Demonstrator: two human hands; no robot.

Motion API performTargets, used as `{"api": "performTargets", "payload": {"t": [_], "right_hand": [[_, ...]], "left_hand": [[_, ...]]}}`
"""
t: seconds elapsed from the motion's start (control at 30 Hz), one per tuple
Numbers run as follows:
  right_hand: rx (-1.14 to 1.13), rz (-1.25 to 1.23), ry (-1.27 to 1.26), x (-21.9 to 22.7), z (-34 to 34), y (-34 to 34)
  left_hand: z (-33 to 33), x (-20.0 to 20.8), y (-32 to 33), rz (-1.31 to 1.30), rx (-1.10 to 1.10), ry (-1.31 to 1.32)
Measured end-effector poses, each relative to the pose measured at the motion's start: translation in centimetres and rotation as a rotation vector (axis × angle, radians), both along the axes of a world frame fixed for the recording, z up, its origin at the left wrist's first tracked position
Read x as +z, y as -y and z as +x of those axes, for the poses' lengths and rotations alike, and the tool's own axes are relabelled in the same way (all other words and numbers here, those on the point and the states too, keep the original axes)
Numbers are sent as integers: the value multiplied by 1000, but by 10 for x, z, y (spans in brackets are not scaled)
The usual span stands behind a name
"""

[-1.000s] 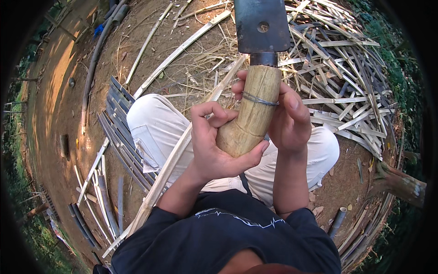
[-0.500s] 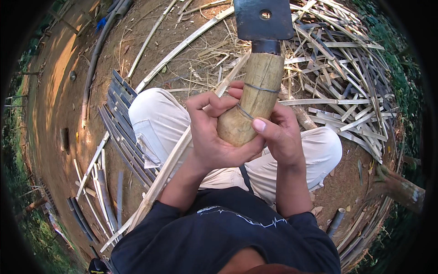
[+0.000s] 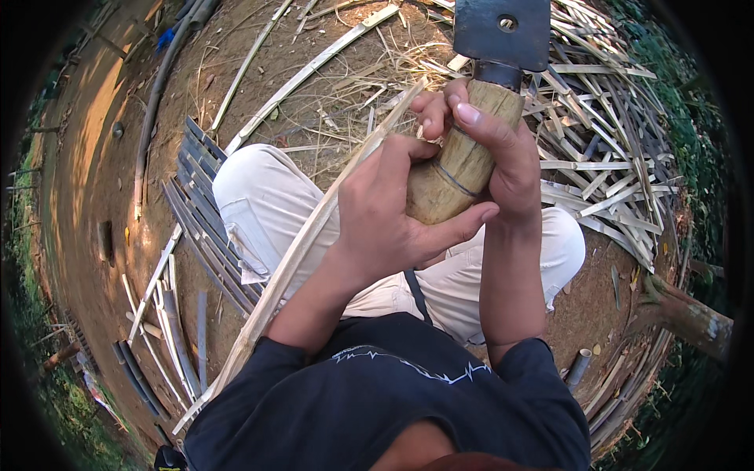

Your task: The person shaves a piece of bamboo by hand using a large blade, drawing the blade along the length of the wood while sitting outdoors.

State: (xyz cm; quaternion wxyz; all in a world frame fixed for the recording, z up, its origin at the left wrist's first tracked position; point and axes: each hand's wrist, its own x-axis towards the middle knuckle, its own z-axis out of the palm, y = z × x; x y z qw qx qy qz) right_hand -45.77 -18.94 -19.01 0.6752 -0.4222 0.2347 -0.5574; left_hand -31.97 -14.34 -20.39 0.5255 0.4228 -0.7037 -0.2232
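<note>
evidently, both bare hands are sharing one tool: a dark, flat steel blade (image 3: 499,47) with a round hole, joined by a dark collar (image 3: 497,74) to a thick, bent, yellowish-brown wooden handle (image 3: 459,161). the tool is hanging above the lap, blade pointing away. the left hand (image 3: 385,208) is cupping the bulbous butt, thumb lying along its near side; the right hand (image 3: 514,161) is clasping the upper shaft, its thumb crossing the front and its fingertips showing on the far side. both grips are closing on wood, neither on metal.

it is probably going to feel stiff and fairly heavy, weighted toward the blade, so the shaft just below the collar is looking like the sound place to hold; the rounded butt is likely giving a slipperier purchase. the wood is showing lengthwise grain and fine cracks, and a thin grey wire ring (image 3: 455,179) is binding it tightly at the bend. a long, pale, rough-edged split strip (image 3: 310,231) is slanting past the left forearm, its surface looking fibrous and splintery.
</note>
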Motion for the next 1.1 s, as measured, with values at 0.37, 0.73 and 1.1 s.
{"api": "performTargets", "payload": {"t": [0.37,0.73,1.1], "right_hand": [[-190,39,-54,10,2,-2],[-284,49,-47,13,3,-1],[-365,-19,19,10,-1,1]], "left_hand": [[-1,0,12,11,-15,73],[-13,0,18,-59,-28,-16],[-21,-1,20,195,-92,-227]]}}
